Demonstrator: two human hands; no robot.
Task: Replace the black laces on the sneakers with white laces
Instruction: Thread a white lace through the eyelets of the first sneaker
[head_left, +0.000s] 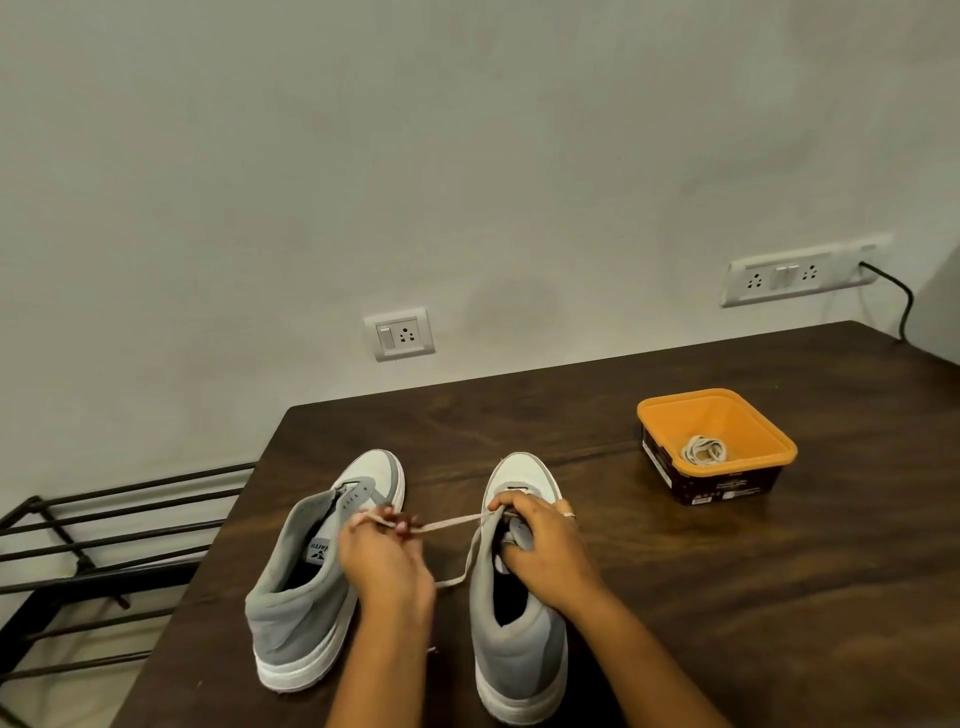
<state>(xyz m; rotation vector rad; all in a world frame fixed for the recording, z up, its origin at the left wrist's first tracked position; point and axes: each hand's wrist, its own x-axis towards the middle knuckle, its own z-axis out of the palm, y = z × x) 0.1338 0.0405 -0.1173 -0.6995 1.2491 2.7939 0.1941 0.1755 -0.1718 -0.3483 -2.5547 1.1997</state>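
Over the table (701, 571), left hand (382, 556) pinches white lace (452, 521) taut while right hand (545, 551) clutches right sneaker (519, 654).

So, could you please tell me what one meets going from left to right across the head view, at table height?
Black rack → left sneaker → white lace stretched between the sneakers → right sneaker → orange tub with a coiled lace. The left hand and right hand overlap the sneakers, so they are left out.
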